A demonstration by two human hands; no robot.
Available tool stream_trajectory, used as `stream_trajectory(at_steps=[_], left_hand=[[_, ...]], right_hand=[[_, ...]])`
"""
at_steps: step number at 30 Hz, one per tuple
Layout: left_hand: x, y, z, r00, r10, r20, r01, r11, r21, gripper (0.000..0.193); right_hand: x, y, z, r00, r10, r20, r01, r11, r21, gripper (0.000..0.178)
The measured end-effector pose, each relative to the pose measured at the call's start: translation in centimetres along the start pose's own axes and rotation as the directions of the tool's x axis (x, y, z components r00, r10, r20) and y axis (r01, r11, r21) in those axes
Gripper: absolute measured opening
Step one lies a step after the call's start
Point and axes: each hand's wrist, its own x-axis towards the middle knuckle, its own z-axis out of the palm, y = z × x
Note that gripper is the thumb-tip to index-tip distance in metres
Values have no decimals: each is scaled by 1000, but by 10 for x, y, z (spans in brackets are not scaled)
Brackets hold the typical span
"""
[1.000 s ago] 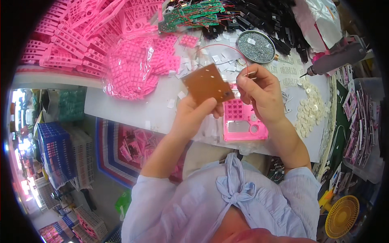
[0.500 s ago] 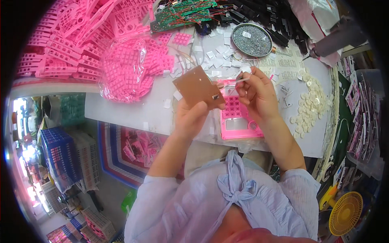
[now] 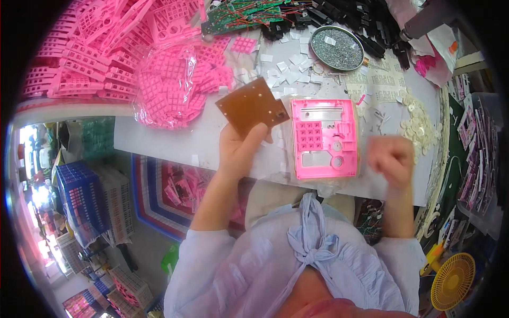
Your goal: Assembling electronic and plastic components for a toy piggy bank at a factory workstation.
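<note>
My left hand (image 3: 244, 148) grips a flat brown circuit board (image 3: 249, 108) by its near edge, thumb on top, and holds it tilted above the table. Right of the board lies a pink plastic casing (image 3: 350, 151) with a grid of square key openings, a long slot and a rectangular window. On the casing's right, my right hand (image 3: 392, 159) is above the table, apart from it. Its fingers look curled but are smeared by motion, and whatever may be inside is hidden.
Pink casings (image 3: 79, 58) and bagged pink keypads (image 3: 167, 87) heap up at left. Beyond are green circuit boards (image 3: 244, 18), black parts (image 3: 366, 26), white paper squares (image 3: 289, 71) and a dish of small screws (image 3: 336, 50). White discs (image 3: 416, 127) and a grey tool (image 3: 429, 21) are at right.
My right hand has left the circuit board and moved right, past the casing, which is now uncovered. My left hand still holds the board, slightly further left. The grey tool has shifted up.
</note>
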Motion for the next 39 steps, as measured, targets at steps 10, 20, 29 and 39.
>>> stream_trajectory(at_steps=[10, 20, 29, 39], left_hand=[[-11, 35, 53, 831, -150, 536, -101, 906, 411, 21], [-56, 4, 67, 769, -374, 518, 307, 927, 215, 43], [-77, 8, 50, 814, -387, 433, 356, 922, 154, 63], [-20, 2, 35, 914, 108, 391, -386, 523, 760, 43]], right_hand=[[-58, -99, -60, 970, 230, -75, -164, 397, -903, 63], [19, -10, 30, 911, 317, 265, -197, 897, -395, 39], [79, 51, 16, 893, 380, 243, -212, 829, -517, 37], [87, 40, 31, 909, 389, 149, -24, 407, -913, 36]])
